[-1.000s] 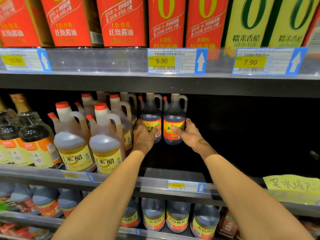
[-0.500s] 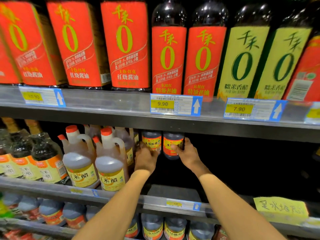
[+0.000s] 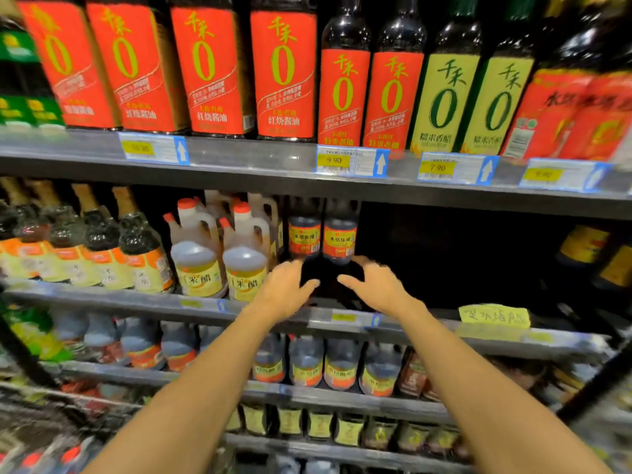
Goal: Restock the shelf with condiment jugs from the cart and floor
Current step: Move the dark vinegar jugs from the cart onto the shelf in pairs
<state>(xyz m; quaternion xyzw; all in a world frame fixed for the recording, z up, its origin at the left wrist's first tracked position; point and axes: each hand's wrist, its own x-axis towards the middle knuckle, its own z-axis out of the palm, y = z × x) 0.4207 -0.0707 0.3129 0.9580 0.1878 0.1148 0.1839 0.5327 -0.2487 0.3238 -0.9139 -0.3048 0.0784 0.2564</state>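
The two dark vinegar jugs stand side by side deep on the middle shelf, and your left hand and right hand, both loose-fingered and empty just before them, could knock them into the pale rice-vinegar jugs.
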